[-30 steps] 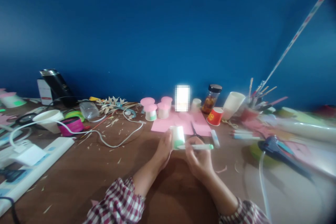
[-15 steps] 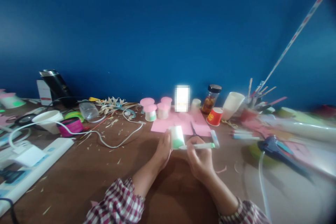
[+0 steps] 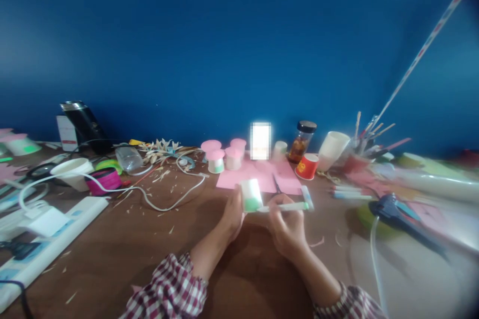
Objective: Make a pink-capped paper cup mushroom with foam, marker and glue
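My left hand (image 3: pixel 234 212) is closed round the left side of a small white paper cup (image 3: pixel 250 190), held tilted above the table. A patch of green colour (image 3: pixel 253 204) covers part of the cup near its lower edge. In my right hand (image 3: pixel 286 224) is a white marker (image 3: pixel 286 207) with a green end, gripped between the fingers like a pen. The marker points left, its tip at or very near the green patch; whether it touches I cannot tell. Behind my hands, scissors (image 3: pixel 277 184) lie on a pink paper sheet (image 3: pixel 235 179).
Pink-topped cups (image 3: pixel 216 162) stand behind the sheet, with a red paper cup (image 3: pixel 307 166) and a lidded jar (image 3: pixel 302 142) to their right. A glue gun (image 3: pixel 402 219) lies at right. Left are a white power strip (image 3: pixel 56 244), a cable (image 3: pixel 160 209) and a pink tape roll (image 3: pixel 103 181).
The whole view has shifted very slightly, so things sit a little further right. Both hands keep their hold on the cup and marker, the marker tip staying by the green patch.
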### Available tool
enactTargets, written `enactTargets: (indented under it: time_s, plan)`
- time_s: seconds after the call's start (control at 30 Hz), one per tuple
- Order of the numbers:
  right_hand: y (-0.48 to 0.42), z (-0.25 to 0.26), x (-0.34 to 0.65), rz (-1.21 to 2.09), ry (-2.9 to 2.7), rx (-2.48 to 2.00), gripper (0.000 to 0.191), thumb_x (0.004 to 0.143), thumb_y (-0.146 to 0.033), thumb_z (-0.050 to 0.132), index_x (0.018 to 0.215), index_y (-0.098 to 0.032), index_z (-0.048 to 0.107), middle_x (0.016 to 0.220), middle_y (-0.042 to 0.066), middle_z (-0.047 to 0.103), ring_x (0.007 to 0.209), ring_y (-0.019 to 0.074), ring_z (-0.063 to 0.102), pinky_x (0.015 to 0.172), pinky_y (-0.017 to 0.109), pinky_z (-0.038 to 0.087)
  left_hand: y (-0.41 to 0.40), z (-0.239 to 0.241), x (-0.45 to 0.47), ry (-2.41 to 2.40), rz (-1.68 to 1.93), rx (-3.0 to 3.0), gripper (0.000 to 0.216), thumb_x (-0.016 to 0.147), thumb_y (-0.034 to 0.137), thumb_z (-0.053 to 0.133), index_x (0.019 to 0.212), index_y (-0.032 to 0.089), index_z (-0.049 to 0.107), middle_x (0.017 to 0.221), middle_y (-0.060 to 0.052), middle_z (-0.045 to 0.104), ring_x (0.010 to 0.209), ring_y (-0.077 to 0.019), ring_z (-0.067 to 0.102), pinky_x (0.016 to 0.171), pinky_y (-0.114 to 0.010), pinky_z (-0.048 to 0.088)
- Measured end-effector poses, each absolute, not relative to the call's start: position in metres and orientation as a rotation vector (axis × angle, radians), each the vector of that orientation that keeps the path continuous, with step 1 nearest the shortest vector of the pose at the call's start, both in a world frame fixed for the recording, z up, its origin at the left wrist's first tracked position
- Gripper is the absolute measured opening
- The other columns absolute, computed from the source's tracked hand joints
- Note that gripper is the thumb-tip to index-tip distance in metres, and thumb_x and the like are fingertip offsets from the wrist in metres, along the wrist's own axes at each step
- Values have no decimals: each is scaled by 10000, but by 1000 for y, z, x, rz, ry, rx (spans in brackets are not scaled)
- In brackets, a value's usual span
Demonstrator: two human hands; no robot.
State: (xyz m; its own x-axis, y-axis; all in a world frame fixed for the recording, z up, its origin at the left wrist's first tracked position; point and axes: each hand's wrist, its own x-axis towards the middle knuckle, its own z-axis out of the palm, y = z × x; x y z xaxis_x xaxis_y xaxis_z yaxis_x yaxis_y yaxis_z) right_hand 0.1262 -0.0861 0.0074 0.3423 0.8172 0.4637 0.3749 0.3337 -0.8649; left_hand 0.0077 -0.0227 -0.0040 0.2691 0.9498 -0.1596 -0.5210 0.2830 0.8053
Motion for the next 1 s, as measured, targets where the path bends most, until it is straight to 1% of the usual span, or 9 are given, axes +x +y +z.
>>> enactTargets:
  time_s: [0.1, 0.27, 0.4, 0.57, 0.67, 0.77, 0.83, 1.0]
  plan:
    - [-86, 7, 126, 441, -1252, -1255, 169, 820, -306, 535, 696, -192, 557, 562, -17, 530, 488, 112, 456, 439, 213, 355, -22, -6, 8, 728, 1103, 722, 567, 763, 636, 552, 976, 121, 650, 816, -75, 658, 758, -186, 597, 706, -308, 460]
    - [-85, 6, 125, 460, -1272, -1259, 180, 808, -312, 550, 673, -193, 547, 517, -33, 492, 453, 100, 418, 417, 209, 327, -20, -8, 9, 724, 1111, 715, 546, 763, 637, 549, 931, 129, 661, 782, -59, 654, 738, -179, 593, 715, -307, 452]
    - [-85, 7, 125, 459, -1260, -1260, 160, 809, -302, 545, 690, -196, 558, 524, -34, 498, 451, 102, 424, 424, 212, 331, -21, -7, 9, 701, 1100, 716, 551, 760, 637, 553, 947, 129, 660, 791, -63, 659, 743, -185, 599, 737, -321, 452]
    - [-85, 8, 125, 453, -1286, -1278, 157, 800, -273, 552, 662, -197, 542, 521, -39, 480, 458, 100, 414, 430, 212, 323, -21, -7, 9, 704, 1105, 702, 563, 740, 647, 570, 929, 123, 657, 770, -51, 642, 727, -168, 584, 729, -309, 453]
    - [-85, 7, 125, 463, -1279, -1279, 134, 815, -260, 540, 700, -192, 554, 555, -33, 499, 475, 100, 418, 440, 211, 329, -20, -8, 9, 699, 1098, 706, 562, 750, 641, 564, 950, 124, 655, 781, -53, 645, 733, -167, 587, 738, -310, 455]
    - [-86, 7, 125, 467, -1299, -1288, 153, 824, -249, 540, 684, -188, 543, 539, -39, 476, 478, 98, 408, 448, 210, 328, -19, -8, 9, 690, 1099, 702, 540, 769, 625, 555, 945, 124, 652, 786, -55, 649, 736, -166, 588, 742, -309, 462]
    - [-87, 8, 125, 457, -1267, -1268, 164, 835, -254, 537, 685, -185, 541, 554, -34, 489, 496, 101, 427, 465, 211, 347, -20, -7, 9, 697, 1097, 680, 532, 785, 615, 543, 957, 124, 652, 797, -61, 658, 750, -174, 597, 750, -318, 469]
    - [-86, 9, 125, 466, -1186, -1209, 154, 847, -307, 552, 759, -181, 568, 662, -3, 571, 560, 113, 499, 518, 218, 413, -22, -3, 8, 679, 1083, 648, 514, 831, 573, 511, 1039, 124, 647, 896, -100, 692, 846, -222, 631, 819, -369, 478]
